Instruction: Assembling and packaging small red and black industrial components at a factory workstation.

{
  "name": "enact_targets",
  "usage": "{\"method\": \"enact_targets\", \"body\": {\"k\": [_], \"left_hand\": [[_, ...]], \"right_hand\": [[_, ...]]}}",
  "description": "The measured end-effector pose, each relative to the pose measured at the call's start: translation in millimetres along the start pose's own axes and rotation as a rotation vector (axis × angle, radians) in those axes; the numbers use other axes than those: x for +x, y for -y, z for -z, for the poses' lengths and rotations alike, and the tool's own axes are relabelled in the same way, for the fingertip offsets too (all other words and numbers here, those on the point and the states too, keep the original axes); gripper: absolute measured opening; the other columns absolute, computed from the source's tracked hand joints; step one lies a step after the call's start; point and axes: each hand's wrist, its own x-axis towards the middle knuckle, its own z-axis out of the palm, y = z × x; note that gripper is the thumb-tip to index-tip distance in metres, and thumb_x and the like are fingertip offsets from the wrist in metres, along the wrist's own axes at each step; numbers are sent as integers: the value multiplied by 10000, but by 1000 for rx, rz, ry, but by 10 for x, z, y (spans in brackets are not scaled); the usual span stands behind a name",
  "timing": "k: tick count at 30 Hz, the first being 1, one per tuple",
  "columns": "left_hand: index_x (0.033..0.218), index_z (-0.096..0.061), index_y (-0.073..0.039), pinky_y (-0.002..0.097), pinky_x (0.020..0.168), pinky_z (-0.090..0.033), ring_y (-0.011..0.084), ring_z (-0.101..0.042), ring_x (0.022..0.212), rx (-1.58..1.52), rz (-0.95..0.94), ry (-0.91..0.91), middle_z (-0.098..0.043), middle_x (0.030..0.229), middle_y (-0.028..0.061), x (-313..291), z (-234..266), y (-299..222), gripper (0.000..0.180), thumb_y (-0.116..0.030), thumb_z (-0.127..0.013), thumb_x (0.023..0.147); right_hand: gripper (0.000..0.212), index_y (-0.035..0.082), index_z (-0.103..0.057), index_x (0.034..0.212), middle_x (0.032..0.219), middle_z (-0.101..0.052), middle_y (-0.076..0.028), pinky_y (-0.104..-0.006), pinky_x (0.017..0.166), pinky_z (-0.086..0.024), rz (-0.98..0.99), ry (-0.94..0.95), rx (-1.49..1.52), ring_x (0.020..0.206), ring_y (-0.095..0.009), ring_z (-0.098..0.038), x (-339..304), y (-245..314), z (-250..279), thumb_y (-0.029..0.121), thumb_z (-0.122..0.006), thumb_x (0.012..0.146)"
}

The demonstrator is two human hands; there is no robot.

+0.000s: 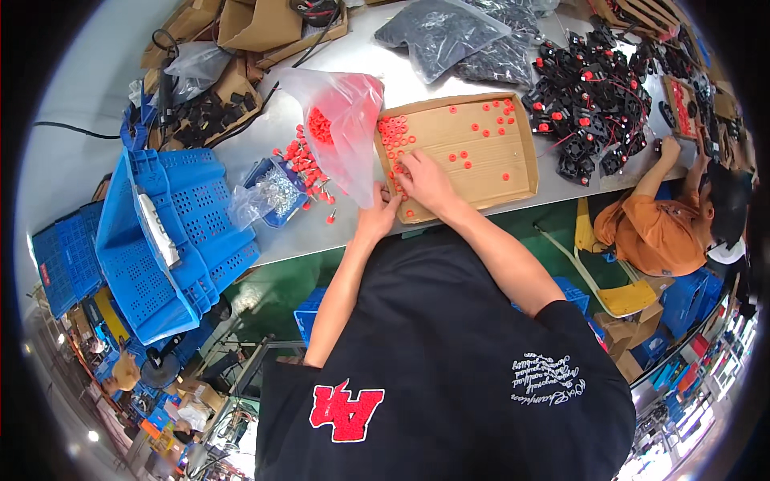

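Note:
A shallow cardboard tray (481,178) lies in front of me on the metal table. Small red rings (393,128) crowd its left side, and several more are scattered across the right part. My right hand (427,183) reaches over the left edge, fingers bent and pinched down among the rings; what sits between the fingertips is too small to make out. Beside the near left corner, my left hand (377,215) is closed, fingertips against the tray's edge; anything in it is hidden. A clear plastic bag (345,104) holding red parts touches the tray's left side.
Left of the bag lie loose red-headed pieces (309,164) and a small blue bin (277,192) of metal screws. A big blue crate (160,232) stands further left. Black assemblies (589,104) are piled on the right, with dark bags (441,36) behind. A co-worker (662,224) sits at right.

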Motion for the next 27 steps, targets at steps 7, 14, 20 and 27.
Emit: {"method": "enact_targets", "body": {"k": [7,14,20,27], "left_hand": [[1009,-513,25,369,630,-466,247,-589,673,36,-29,5,-594,747,125,-18,-8,38,340,-252,-641,858],[1018,-510,-6,419,664,-469,322,-601,728,71,33,16,-590,763,143,-19,-14,68,330,-286,-608,874],[985,-510,36,362,656,-462,231,-594,703,90,45,53,-612,766,134,-27,20,79,339,-283,-586,903],[1002,-510,26,364,687,-468,253,-607,750,77,12,101,-625,813,151,-25,56,60,353,-305,-587,905]], "right_hand": [[191,57,-618,977,888,-588,-162,-451,718,-480,75,131,48,835,-357,-581,72,-119,74,131,-610,802],[610,43,-436,1348,1402,-426,-155,-474,1012,-356,249,14,-405,1279,-318,-413,407,-128,101,378,-587,860],[783,32,-227,1466,1527,-237,-139,-536,1092,-236,65,181,-512,1412,-277,-230,161,-122,163,492,-498,894],[769,17,-187,1473,1530,-199,-188,-451,1118,-246,137,111,-361,1408,-329,-225,175,-148,-20,372,-555,898]]}}
